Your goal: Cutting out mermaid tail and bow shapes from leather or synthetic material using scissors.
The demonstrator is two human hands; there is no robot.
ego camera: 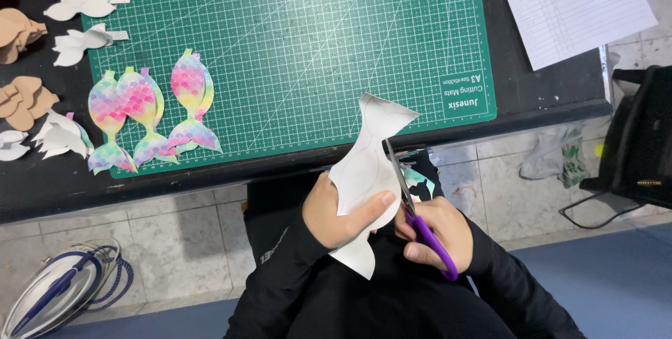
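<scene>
Three rainbow fish-tail cutouts (143, 118) lie on the left edge of the green cutting mat (315, 38). Below the table edge, the left hand (336, 213) pinches a white paper shape (367, 171), thumb on top. The right hand (437, 234) grips purple scissors (420, 220), blades along the paper's right edge.

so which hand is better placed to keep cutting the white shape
Right. The right hand holds the purple scissors with the blades against the edge of the white shape; the left hand only grips that shape.
</scene>
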